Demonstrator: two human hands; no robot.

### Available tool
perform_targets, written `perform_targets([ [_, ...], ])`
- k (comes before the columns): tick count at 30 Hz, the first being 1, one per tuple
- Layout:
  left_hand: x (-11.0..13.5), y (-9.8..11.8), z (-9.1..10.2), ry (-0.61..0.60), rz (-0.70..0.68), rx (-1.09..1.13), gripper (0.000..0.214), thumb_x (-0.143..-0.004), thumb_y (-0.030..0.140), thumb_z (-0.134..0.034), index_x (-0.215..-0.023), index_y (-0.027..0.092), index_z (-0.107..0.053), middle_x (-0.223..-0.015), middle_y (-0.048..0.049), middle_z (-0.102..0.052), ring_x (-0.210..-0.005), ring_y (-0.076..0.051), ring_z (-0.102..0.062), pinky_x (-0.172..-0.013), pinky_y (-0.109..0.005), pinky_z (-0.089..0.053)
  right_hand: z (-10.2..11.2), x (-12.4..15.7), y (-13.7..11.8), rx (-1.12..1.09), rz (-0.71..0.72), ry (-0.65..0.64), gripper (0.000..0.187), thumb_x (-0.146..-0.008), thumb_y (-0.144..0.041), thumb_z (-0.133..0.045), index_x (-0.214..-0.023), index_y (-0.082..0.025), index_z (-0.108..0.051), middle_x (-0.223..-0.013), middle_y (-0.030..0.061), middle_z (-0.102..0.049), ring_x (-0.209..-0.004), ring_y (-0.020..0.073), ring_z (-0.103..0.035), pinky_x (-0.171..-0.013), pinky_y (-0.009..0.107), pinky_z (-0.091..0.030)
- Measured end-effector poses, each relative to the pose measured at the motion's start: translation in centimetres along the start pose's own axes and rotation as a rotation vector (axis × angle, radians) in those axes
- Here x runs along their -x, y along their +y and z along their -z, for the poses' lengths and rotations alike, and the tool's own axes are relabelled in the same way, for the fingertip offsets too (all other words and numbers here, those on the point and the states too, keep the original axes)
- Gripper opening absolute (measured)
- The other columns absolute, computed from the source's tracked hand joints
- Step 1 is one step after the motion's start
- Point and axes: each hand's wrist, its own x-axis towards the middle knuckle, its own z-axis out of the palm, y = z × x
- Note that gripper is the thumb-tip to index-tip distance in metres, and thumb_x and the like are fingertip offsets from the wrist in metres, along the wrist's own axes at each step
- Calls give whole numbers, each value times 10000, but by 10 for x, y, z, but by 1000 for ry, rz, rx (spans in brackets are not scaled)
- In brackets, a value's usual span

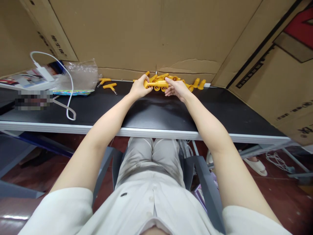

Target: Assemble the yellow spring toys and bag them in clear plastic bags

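Both my arms reach out over a black table to a pile of yellow plastic parts at its far edge. My left hand is closed on the left end of one long yellow part. At the other end of that part, my right hand has its fingers curled around it. Several more yellow pieces lie loose behind and to the right of my hands. Two yellow T-shaped pieces with metal screws lie apart to the left.
Cardboard sheets wall in the back and right of the table. At the left lie a clear plastic bag, a white charger with cable and papers. Below the table I see my lap, a chair and a slipper.
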Motion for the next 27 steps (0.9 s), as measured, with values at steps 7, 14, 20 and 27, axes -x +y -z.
perform_targets([
  [7, 0, 4, 1, -20, 47, -68, 311, -764, 209, -820, -982, 266, -605, -991, -15, -767, -1133, -332, -794, -1099, -532, -599, 0, 1, -1, 31, -51, 25, 634, -895, -845, -781, -886, -215, -717, -531, 17, -659, -501, 171, -689, -514, 244, -594],
  [14, 7, 26, 7, -61, 135, -150, 318, -810, 293, -845, -1071, 295, -662, -1090, -31, -805, -1174, -351, -804, -1111, -542, -609, -1, 4, -3, 20, -50, 30, 620, -881, -865, -776, -829, -254, -683, -504, 7, -629, -509, 198, -700, -560, 306, -652],
  [20, 9, 33, 7, -90, 143, -183, 467, -843, 403, -881, -1249, 284, -685, -1186, -64, -815, -1233, -350, -793, -1123, -480, -590, -3, 0, -5, 0, -97, 10, 625, -867, -866, -785, -810, -258, -652, -502, -8, -596, -500, 191, -681, -582, 322, -656],
  [27, 8, 36, 14, -41, 168, -135, 863, -879, 464, -874, -1628, 290, -483, -1132, -87, -809, -1224, -361, -788, -1130, -477, -574, 15, -13, -10, -192, 20, 186, 619, -983, -834, -667, -1032, -218, -704, -907, 80, -787, -980, 260, -845, -858, 387, -712],
])
